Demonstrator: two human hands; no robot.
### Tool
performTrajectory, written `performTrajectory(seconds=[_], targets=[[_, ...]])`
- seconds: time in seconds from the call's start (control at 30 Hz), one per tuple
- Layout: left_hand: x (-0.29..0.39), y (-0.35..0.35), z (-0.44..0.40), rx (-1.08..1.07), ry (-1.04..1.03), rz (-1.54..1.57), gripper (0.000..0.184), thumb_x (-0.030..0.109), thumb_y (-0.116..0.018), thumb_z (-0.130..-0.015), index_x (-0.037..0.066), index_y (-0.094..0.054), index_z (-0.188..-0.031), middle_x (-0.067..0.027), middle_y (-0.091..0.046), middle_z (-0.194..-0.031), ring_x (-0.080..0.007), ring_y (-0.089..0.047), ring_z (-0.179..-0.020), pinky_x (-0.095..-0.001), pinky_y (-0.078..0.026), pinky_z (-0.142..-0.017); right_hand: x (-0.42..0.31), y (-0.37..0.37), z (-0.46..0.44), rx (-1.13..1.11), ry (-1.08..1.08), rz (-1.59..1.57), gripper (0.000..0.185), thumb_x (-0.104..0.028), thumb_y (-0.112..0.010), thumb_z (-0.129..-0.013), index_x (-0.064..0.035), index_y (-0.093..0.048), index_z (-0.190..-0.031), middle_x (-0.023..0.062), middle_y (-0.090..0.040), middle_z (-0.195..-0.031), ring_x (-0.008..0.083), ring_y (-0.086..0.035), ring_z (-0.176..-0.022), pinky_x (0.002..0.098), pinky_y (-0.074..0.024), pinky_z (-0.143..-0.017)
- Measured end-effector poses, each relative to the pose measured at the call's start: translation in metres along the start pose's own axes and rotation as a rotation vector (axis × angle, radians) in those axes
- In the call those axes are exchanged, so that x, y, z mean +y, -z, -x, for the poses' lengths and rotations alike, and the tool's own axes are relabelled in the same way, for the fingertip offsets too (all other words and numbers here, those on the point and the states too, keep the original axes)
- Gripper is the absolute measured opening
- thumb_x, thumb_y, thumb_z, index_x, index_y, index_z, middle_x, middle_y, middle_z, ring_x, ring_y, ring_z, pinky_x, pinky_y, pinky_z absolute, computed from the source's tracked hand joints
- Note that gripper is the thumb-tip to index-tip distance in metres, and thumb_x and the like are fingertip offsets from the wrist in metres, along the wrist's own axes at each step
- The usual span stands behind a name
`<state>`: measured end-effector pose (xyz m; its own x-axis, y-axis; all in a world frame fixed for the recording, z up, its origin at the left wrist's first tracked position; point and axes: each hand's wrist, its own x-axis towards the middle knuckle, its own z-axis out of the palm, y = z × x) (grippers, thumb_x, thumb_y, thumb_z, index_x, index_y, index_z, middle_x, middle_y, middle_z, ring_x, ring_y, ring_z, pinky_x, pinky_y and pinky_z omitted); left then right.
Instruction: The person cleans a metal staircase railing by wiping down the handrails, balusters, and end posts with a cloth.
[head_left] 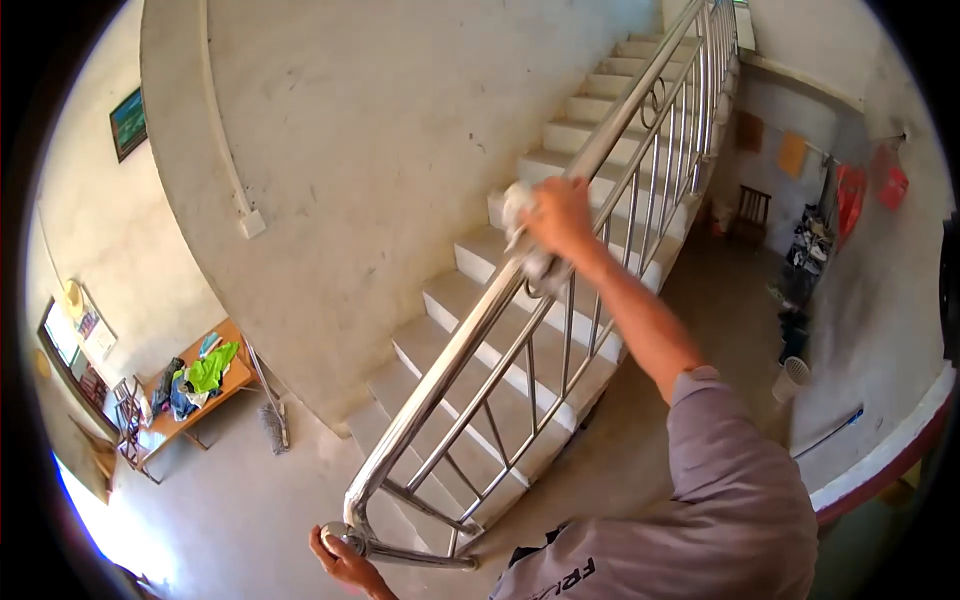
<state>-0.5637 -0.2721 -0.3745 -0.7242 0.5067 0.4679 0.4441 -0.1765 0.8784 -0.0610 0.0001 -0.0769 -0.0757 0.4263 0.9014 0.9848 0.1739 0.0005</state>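
Note:
A shiny metal handrail (pixel 430 385) climbs from the lower left to the upper right along the stairs. My right hand (pixel 562 215) is closed on a pale cloth (pixel 518 208), which lies over the rail around its middle; part of the cloth hangs below the hand. At the rail's lower end, my left hand (pixel 345 562) is wrapped around the round metal knob (pixel 343 538), its fingers curled on the far side. Thin metal bars (pixel 495 430) stand beneath the handrail.
Concrete steps (pixel 470 300) rise beside a bare wall (pixel 320 180). At the left, clothes lie on a wooden table (pixel 240 372), with a mop (pixel 272 428) beside it. Beyond the railing are a white bucket (pixel 790 380), a chair (pixel 752 212) and hanging red bags (pixel 850 195).

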Motion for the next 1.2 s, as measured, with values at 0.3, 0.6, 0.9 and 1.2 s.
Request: performTrajectory(seconds=[0.3,0.6,0.9,1.2], targets=[[-0.003,-0.003,0.001,0.084,0.088,0.073,0.037,0.024,-0.049,-0.101,-0.005,-0.058,-0.122,-0.0156,-0.061,-0.114,-0.0254,-0.056,-0.101,-0.0377,-0.046,-0.089,0.02,0.001,-0.015,0.091,0.063,0.031,0.026,-0.025,-0.073,-0.078,-0.0054,-0.067,-0.094,0.0109,-0.065,-0.094,0.0307,-0.062,-0.098,0.0534,-0.0355,-0.105],[0.042,0.009,-0.002,-0.101,0.094,-0.005,0.029,0.017,-0.049,-0.099,-0.001,-0.06,-0.12,-0.0097,-0.063,-0.105,-0.0176,-0.058,-0.092,-0.0295,-0.047,-0.081,-0.222,-0.016,0.113,-0.683,0.315,-0.333,0.026,-0.037,-0.07,-0.078,-0.0123,-0.069,-0.086,0.0106,-0.066,-0.083,0.0315,-0.065,-0.081,0.0457,-0.05,-0.077],[0.032,0.023,-0.119,-0.75,0.662,1.017,0.064,0.05,-0.047,-0.099,0.012,-0.035,-0.149,-0.0145,-0.041,-0.147,-0.0254,-0.053,-0.121,-0.0438,-0.05,-0.094,-0.452,-0.021,0.172,-0.79,0.249,-1.1,0.04,-0.031,-0.071,-0.085,0.0002,-0.061,-0.109,0.0193,-0.06,-0.103,0.0395,-0.058,-0.1,0.0455,-0.0475,-0.087],[0.001,-0.014,-0.135,-0.758,0.73,0.959,0.032,0.017,-0.058,-0.097,0.004,-0.057,-0.127,-0.0054,-0.065,-0.108,-0.0174,-0.063,-0.099,-0.0329,-0.053,-0.086,-0.335,0.011,0.091,-0.731,0.072,-0.822,0.058,-0.027,-0.075,-0.087,-0.002,-0.051,-0.134,0.0186,-0.051,-0.138,0.029,-0.048,-0.131,0.0377,-0.0376,-0.111]])
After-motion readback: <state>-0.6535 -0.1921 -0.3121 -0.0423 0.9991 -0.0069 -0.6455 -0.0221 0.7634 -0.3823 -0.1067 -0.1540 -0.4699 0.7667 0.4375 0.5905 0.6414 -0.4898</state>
